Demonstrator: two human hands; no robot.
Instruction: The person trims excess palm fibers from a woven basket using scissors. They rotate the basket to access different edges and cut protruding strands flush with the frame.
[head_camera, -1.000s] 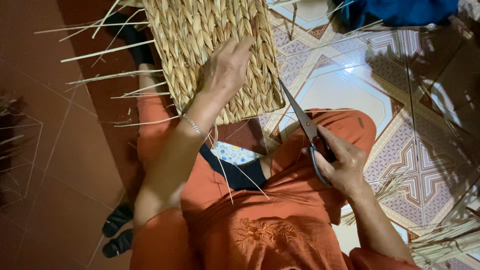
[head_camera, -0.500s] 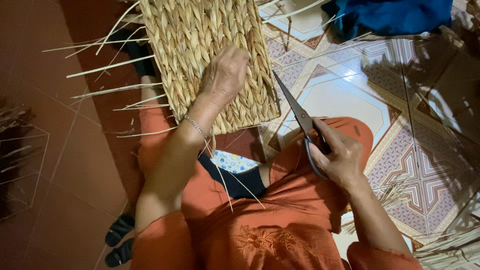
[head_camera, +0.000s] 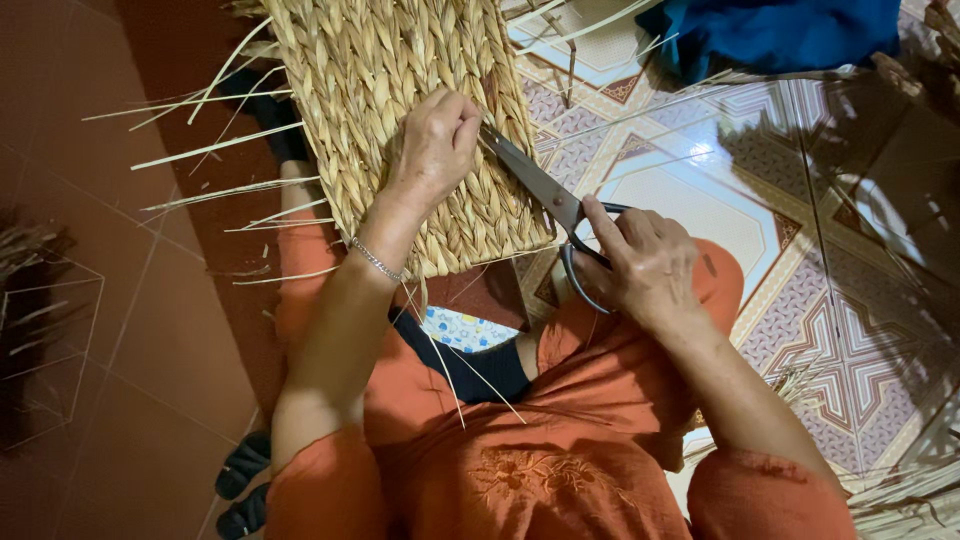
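Just beside the fingertips of the left hand (head_camera: 432, 145), pressed flat on the woven mat (head_camera: 400, 120) across the lap, the scissors (head_camera: 548, 195) gripped by the right hand (head_camera: 640, 262) are best kept flush, so only stray fibre is trimmed.

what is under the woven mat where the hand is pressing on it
The woven mat rests on the person's orange-clad legs, with the left hand on top. Loose straw ends stick out over red floor tiles. Whatever lies directly beneath is covered.
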